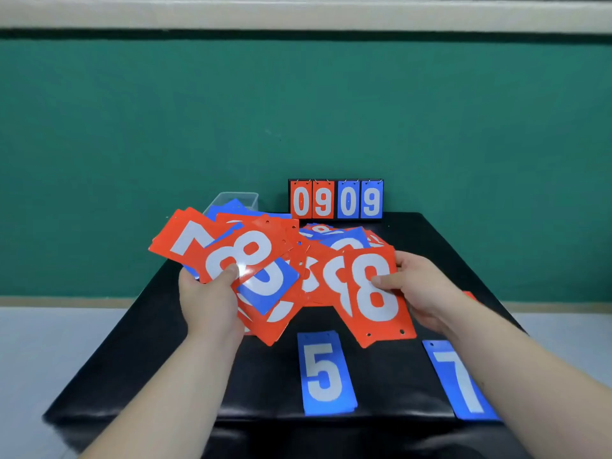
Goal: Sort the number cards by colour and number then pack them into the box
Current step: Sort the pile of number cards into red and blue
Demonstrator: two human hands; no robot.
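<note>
Both hands are busy: left hand [212, 293] grips a messy fan of mixed cards [231, 253] and right hand [420, 289] pinches a red 8 [374, 293], so I'd say mid-sort. That 8 probably wants its own spot on the table [139, 359]. Blue 5 [326, 372] and blue 7 [458, 379] hug the front edge with bare room to their left, and the box [238, 197] sits back-left.

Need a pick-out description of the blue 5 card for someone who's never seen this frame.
Find the black table. Near its front edge, two blue cards lie flat on their own. The blue 5 card is the left one, roughly mid-table, with a white 5. Its neighbour to the right is the blue 7 card.
</note>
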